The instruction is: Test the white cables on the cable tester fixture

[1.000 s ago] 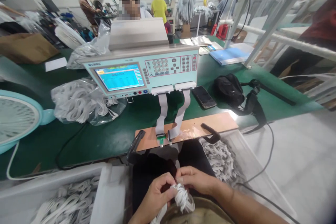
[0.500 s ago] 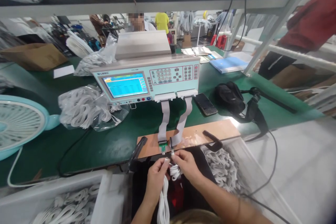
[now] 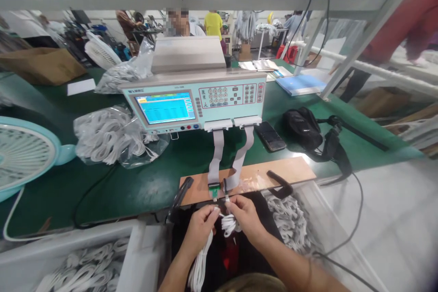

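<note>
My left hand [image 3: 200,226] is closed, thumb and fingers pinched near the end of a bundled white cable [image 3: 198,264] whose long loops hang below it. My right hand [image 3: 248,219] pinches a white cable plug at the right-hand black connector [image 3: 225,185]. Whether that plug is fully seated is hidden by the fingers. Between both hands hangs a short coil of white cable [image 3: 228,224]. Just left of the right hand's plug, a small green circuit board [image 3: 214,191] with a metal tip ends one grey ribbon cable [image 3: 215,159].
Both ribbons run up to a bench tester [image 3: 186,86] with a lit screen. Black clamps [image 3: 280,185] hold a wooden strip [image 3: 253,176]. Bins of cables flank my lap, the left bin [image 3: 137,246] nearest. A phone [image 3: 271,136], black bag [image 3: 303,127] and fan [image 3: 27,159] lie around.
The long cable bundle has swung left and my left hand has tilted with it. My right hand stays at the right-hand connector. The whole view has shifted slightly.
</note>
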`<state>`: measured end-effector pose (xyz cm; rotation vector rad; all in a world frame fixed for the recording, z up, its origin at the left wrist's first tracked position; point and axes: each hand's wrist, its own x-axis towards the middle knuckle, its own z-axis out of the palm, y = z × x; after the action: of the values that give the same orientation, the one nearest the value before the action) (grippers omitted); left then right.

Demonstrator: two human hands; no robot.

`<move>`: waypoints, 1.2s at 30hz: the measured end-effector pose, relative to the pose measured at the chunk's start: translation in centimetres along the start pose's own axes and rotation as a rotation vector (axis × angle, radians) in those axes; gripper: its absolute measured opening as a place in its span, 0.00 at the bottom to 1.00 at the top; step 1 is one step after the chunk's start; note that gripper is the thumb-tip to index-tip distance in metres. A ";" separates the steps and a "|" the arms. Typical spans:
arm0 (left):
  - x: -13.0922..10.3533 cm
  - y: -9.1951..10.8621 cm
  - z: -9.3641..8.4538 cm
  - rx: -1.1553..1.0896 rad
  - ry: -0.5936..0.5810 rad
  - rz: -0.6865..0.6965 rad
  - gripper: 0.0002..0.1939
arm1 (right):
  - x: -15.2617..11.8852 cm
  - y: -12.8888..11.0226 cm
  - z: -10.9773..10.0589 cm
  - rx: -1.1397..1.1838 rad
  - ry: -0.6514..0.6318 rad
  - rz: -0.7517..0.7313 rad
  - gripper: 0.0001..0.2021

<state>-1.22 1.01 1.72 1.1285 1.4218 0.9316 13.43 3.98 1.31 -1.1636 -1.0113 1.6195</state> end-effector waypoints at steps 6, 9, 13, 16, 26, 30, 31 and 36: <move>0.1 -0.2 0.2 -0.067 0.026 -0.046 0.17 | 0.1 0.3 0.6 0.184 0.053 0.156 0.17; 0.3 -0.7 0.4 -0.100 0.079 -0.034 0.17 | 0.1 0.4 0.6 0.195 0.052 0.170 0.18; 0.5 -0.9 1.0 -0.137 0.163 0.022 0.16 | 0.1 0.2 0.5 0.185 0.042 0.137 0.17; 0.3 -0.7 1.7 -0.206 0.218 -0.002 0.16 | -0.1 -0.3 0.6 0.182 0.036 0.124 0.17; 0.5 -2.1 2.6 -0.161 0.310 -0.005 0.20 | -0.2 -0.4 0.6 0.196 -0.018 0.146 0.19; 1.1 -2.0 2.5 -0.173 0.308 0.026 0.24 | -0.1 -0.3 0.5 0.127 -0.017 0.105 0.20; 1.3 -2.1 2.5 -0.177 0.299 0.039 0.25 | 0.0 -0.2 0.5 0.120 -0.024 0.096 0.21; 2.7 -3.0 2.6 -0.129 0.301 0.079 0.30 | 1.2 1.0 0.0 0.144 -0.105 0.035 0.22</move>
<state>0.88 2.74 -2.24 0.9830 1.5391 1.2731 12.99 4.82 0.10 -1.0143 -0.9278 1.7664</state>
